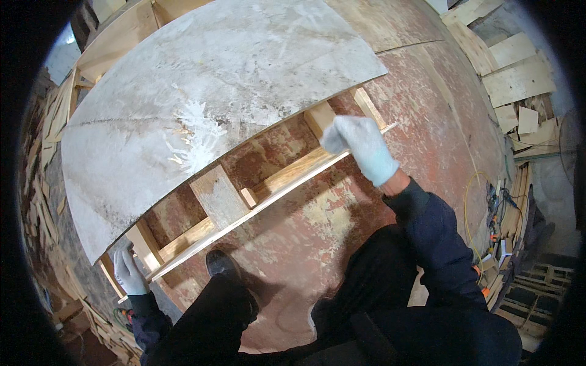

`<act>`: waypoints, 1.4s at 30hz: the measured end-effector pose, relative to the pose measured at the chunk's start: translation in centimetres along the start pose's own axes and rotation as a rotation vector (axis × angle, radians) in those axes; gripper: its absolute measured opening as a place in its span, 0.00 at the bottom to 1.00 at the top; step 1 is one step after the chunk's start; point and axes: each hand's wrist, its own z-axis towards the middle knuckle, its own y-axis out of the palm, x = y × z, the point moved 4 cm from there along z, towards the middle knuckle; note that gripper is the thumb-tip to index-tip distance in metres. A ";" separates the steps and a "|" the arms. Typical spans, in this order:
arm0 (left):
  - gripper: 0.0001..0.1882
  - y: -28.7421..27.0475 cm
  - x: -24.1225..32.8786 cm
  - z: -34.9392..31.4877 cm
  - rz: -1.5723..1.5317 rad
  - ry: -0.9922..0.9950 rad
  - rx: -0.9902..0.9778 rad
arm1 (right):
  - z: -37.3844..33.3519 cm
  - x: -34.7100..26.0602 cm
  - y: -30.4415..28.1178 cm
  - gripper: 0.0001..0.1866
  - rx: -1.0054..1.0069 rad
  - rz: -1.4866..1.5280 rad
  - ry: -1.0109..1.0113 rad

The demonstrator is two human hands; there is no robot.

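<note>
Timber frame (221,196): left hand (129,269) lower left, right hand (361,146) curled centre right; cannot tell either grip; best steady evenly.

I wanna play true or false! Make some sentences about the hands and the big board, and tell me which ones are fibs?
1. The left hand and right hand both wear pale gloves. True.
2. The big board covers part of the wooden frame. True.
3. The big board is bright green. False: it is greyish white with dark marks.
4. The right hand is by the board's lower left corner. False: the left hand is.
5. The person is barefoot. False: a dark shoe shows.
</note>
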 end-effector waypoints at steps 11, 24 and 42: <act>0.19 0.1 0.2 0.0 -0.016 -0.066 -0.053 | 5.5 2.7 1.0 0.27 0.169 0.874 0.236; 0.23 -12.0 -18.8 11.0 -0.050 -0.210 0.288 | 15.0 1.9 -17.3 0.27 0.493 -0.931 0.174; 0.25 -11.0 -21.1 1.6 -0.289 -0.532 -0.013 | 8.5 4.7 -21.1 0.27 0.397 -0.562 0.092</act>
